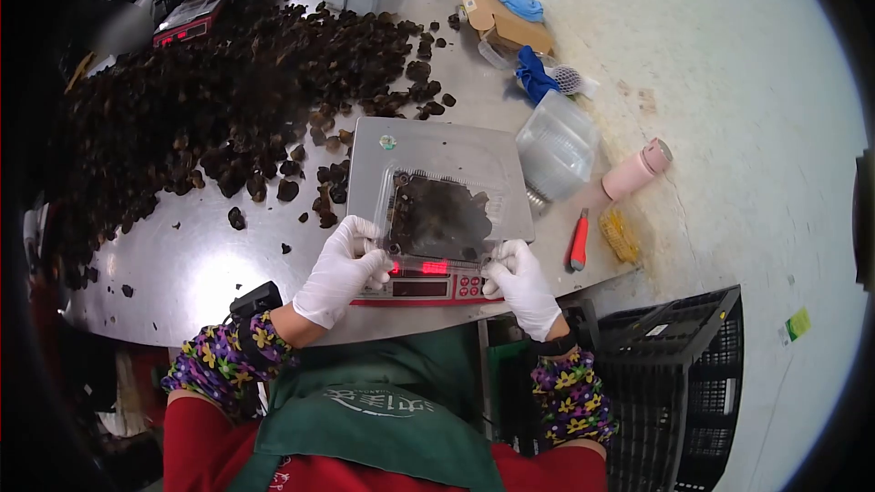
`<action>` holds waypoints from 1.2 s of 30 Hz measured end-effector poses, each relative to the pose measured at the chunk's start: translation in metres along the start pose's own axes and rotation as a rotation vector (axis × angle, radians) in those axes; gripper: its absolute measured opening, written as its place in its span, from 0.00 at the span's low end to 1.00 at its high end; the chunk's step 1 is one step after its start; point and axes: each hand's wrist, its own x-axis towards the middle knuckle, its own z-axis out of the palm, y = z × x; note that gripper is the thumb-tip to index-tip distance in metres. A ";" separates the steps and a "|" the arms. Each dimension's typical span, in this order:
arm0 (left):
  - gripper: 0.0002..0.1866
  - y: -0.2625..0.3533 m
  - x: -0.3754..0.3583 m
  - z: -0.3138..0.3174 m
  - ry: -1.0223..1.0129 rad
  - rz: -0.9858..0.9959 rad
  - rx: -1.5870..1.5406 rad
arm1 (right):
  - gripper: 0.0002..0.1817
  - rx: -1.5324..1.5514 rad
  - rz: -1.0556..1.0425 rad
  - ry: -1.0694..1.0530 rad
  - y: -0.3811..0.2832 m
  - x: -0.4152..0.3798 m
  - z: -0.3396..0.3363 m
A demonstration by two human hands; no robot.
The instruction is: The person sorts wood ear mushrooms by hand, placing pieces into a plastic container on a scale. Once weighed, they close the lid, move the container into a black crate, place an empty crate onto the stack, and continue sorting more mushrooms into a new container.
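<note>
Steel counter, rounded edge, pale concrete floor to the right. Big heap of dark dried mushrooms over its far left half. Digital scale at the near edge, red readout lit. On its platter sits a clear clamshell tray, filled dark, lid down. Left hand and right hand, both white-gloved, pinch the tray's two near corners. Judged: weighing and closing step; next wants even pressure to snap the lid. Spare trays, red knife lie right.
</note>
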 end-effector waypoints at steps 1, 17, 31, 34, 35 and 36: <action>0.13 0.000 -0.001 0.001 0.002 0.007 0.007 | 0.10 0.002 -0.002 0.006 -0.002 -0.001 0.001; 0.15 0.013 -0.067 0.074 -0.468 0.117 -0.162 | 0.38 0.742 -0.495 0.335 -0.079 -0.108 0.048; 0.04 0.006 -0.014 0.035 -0.428 0.122 0.219 | 0.25 -0.226 0.388 1.212 -0.041 -0.413 -0.287; 0.04 -0.001 -0.006 0.033 -0.408 0.110 0.234 | 0.40 -0.297 0.458 1.132 0.065 -0.418 -0.361; 0.05 -0.004 -0.005 0.033 -0.390 0.104 0.238 | 0.44 -0.167 0.499 1.224 0.068 -0.407 -0.353; 0.05 -0.005 -0.005 0.033 -0.387 0.104 0.244 | 0.49 -0.028 0.543 1.313 0.069 -0.396 -0.339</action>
